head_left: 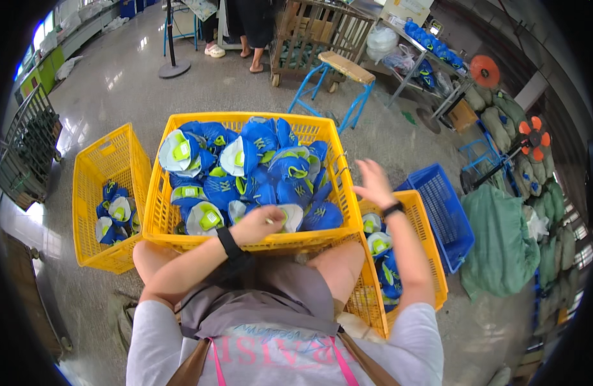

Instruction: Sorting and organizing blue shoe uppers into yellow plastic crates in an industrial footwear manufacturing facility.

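Note:
A big yellow crate in front of my lap is heaped with blue shoe uppers that have lime-green linings and white undersides. My left hand is over the crate's near side, its fingers curled together beside an upper with a white underside. What the fingers hold, if anything, I cannot make out. My right hand is raised past the crate's right edge, fingers apart and nothing in it. Below it, a smaller yellow crate contains more blue uppers.
Another yellow crate with several uppers stands on the left. To the right are a blue crate and a full green sack. Ahead stand a blue-legged stool, a wheeled wooden cart and a person's legs. Orange fans are at right.

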`<state>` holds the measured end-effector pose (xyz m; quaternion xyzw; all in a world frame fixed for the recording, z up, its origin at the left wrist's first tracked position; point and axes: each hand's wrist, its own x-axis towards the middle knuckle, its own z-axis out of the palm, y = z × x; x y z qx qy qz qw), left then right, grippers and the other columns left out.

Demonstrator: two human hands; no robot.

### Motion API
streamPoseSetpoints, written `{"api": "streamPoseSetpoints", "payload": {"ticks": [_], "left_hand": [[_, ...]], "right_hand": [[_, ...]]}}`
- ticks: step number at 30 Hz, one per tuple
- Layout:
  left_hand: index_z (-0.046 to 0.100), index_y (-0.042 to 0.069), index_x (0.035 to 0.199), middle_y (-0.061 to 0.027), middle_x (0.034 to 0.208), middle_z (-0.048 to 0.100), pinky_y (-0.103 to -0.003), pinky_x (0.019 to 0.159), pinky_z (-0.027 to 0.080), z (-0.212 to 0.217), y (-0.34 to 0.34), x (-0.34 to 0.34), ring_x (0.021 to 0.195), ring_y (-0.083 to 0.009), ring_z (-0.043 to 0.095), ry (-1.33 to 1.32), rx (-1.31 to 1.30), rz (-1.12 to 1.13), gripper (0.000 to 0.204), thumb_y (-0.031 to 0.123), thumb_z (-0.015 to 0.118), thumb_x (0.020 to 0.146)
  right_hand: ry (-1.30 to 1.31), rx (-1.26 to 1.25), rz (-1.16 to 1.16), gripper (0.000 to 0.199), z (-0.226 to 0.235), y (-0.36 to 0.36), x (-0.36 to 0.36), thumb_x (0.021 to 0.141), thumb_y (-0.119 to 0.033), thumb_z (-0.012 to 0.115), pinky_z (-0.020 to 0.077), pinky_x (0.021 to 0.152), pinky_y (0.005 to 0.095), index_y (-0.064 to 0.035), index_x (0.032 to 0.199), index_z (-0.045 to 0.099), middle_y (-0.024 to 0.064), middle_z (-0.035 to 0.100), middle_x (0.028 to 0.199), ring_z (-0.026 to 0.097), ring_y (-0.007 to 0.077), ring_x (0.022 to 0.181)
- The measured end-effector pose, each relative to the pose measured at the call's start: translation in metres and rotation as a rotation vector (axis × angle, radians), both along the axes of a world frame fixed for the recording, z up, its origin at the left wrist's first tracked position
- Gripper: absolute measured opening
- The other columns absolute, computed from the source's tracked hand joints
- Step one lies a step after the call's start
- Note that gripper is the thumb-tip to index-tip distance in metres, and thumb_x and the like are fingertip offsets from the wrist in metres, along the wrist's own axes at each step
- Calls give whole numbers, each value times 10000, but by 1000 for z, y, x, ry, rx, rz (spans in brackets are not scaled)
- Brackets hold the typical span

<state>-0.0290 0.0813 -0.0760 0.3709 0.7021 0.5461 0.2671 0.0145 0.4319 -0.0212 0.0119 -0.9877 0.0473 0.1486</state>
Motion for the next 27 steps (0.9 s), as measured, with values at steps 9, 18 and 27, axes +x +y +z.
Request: {"api": "streamPoseSetpoints", "payload": {"ticks": [9,18,27], "left_hand": [[546,28,1052,-18,897,584,-241,753,443,21,-63,60,853,-85,536,-139,-75,-83,205,131,545,875],[359,35,1271,-109,1231,441,-297,872,419,-22,-67,23,1115,-172,436,-116,176,455,474,143,574,862],[141,135,1418,-78,1379,335,-416,995,352,30,-24,18,1225,-238,397,-830,794,-172,881,472,640,775]], "right_hand": [[-435,197,85,648,-79,-128,-130,690,-219,690,428,835,563,-287,1276,420,130,402,1277,385,365,1188],[-233,-1339,422,726,25,-92,-69,667,-180,751,375,956,307,-74,1293,398,53,513,1200,487,182,1101],[-308,-1889,511,755,-13,-171,18,780,-252,691,396,923,273,-117,1390,267,50,406,1314,483,129,1052]]}}
